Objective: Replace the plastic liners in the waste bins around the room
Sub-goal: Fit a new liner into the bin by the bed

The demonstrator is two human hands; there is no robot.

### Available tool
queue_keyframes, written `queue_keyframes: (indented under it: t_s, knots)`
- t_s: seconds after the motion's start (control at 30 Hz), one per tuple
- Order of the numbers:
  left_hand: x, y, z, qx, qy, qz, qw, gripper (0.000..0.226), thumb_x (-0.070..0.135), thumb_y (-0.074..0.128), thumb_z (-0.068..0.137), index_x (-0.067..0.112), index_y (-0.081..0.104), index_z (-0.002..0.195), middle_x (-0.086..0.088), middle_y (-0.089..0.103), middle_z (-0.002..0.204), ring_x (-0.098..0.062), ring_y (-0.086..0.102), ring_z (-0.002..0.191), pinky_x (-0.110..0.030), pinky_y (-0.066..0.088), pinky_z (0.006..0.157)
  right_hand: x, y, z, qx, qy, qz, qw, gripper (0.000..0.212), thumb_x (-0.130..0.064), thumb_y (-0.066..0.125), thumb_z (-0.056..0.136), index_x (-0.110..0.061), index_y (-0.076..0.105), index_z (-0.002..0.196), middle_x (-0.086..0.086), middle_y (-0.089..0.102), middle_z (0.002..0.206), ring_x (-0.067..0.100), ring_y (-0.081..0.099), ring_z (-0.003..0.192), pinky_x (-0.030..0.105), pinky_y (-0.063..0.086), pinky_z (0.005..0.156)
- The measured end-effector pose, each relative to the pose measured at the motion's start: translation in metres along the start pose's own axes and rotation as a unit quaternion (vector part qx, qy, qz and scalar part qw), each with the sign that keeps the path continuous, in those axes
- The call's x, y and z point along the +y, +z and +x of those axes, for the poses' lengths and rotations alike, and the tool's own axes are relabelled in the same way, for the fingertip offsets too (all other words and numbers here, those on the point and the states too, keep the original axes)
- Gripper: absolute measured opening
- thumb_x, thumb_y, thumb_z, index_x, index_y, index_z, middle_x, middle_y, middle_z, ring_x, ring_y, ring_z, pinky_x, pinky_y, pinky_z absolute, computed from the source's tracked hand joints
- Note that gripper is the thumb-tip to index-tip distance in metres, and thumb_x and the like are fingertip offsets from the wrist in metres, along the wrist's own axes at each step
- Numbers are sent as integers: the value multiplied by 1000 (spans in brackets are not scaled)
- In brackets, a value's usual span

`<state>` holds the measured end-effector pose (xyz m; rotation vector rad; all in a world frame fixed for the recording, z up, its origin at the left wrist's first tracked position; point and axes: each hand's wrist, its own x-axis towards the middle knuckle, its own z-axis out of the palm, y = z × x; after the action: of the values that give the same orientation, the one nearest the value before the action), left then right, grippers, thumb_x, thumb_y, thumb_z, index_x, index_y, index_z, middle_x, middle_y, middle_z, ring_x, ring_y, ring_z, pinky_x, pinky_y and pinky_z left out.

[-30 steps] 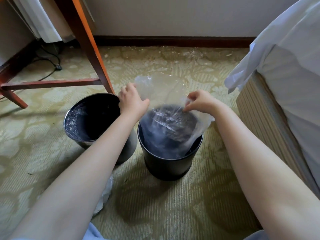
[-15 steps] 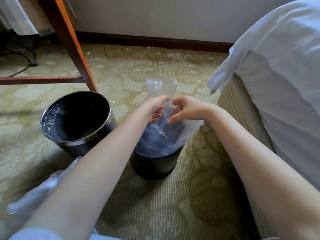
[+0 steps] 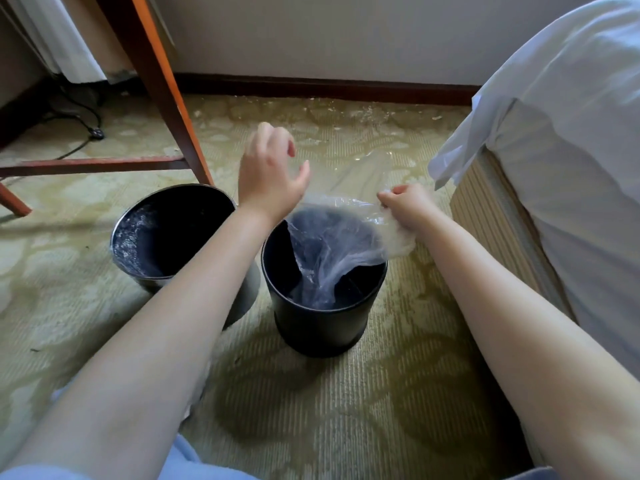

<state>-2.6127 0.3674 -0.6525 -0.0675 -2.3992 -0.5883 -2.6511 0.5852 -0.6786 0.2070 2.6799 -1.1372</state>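
Left hand (image 3: 272,174) raised, its fingers (image 3: 265,133) loosely spread and gripping nothing. Right hand (image 3: 407,202) with fingers (image 3: 391,195) curled, pinching the bunched edge of the clear plastic liner (image 3: 332,251). From the right fingers the liner sags down and leftward into the black bin (image 3: 318,327), which stands on the carpet (image 3: 346,410) directly below both sets of fingers. A second, metal-rimmed bin (image 3: 166,237) stands left of the left fingers, beside a wooden leg (image 3: 162,88). The bed (image 3: 571,168) lies right of the right fingers.
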Motion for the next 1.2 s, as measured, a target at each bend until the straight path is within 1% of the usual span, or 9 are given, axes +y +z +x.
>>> queue_keyframes:
  t_s: [0.17,0.27,0.4,0.5,0.6,0.7,0.83,0.93,1.2]
  knots:
    - [50,11,-19,-431,47,-131,891,79,46,81,67,15,41,128,4,46,115,-11,47,104,-25,42,90,-15,4,0,-3,-8,48,999,26,-30,56,94,-16,59,71,1,44,59,16,40,49,24,31,44]
    - [33,30,-37,-523,63,15,850,32,26,76,74,14,56,96,2,56,85,-20,57,84,-32,47,68,-3,-3,3,65,-11,-20,998,24,-27,51,96,-13,57,78,2,50,66,24,51,65,27,35,51]
    - [-2,20,-36,-510,45,190,838,12,10,56,85,9,56,73,-6,53,70,-25,52,67,-31,42,58,19,-12,-1,182,-56,-216,958,28,-32,45,99,-8,58,105,11,61,102,32,55,95,32,35,70]
    - [-15,9,-33,-488,4,120,864,13,12,55,85,8,54,73,-10,50,71,-24,45,66,-29,35,58,8,-13,-15,232,-302,-196,904,42,-46,54,91,-9,57,111,6,61,107,28,54,101,36,38,80]
    - [-16,1,-32,-473,10,80,877,13,13,59,85,8,56,74,-10,51,72,-23,45,67,-30,35,60,-16,-5,-41,75,-454,-122,880,65,-61,63,78,-13,55,121,0,59,109,17,53,102,33,44,86]
    - [-17,-5,-33,-472,16,45,880,19,16,66,81,9,53,69,-5,48,67,-21,44,65,-30,35,59,-18,17,-53,-134,-379,-254,880,94,-56,78,69,-24,33,146,-2,57,129,18,53,115,36,45,95]
    - [-24,-10,-46,-515,68,142,842,30,26,75,73,14,49,65,0,47,65,-21,49,64,-29,35,56,10,34,-47,-179,-268,-459,828,8,-15,60,83,-18,57,90,2,59,84,30,58,87,35,52,72]
    - [-35,-11,-58,-468,116,281,830,5,13,59,81,16,55,83,-4,59,87,-28,60,86,-31,39,61,12,27,-47,-144,-250,-534,795,7,-8,53,83,-14,55,80,1,47,71,27,53,75,32,46,65]
    - [-19,-9,-69,-495,8,-49,867,35,33,80,71,20,53,90,6,52,80,-14,50,76,-30,42,68,10,32,-59,-139,-365,-343,854,38,-42,69,78,-21,58,108,-5,57,94,22,54,93,35,45,77]
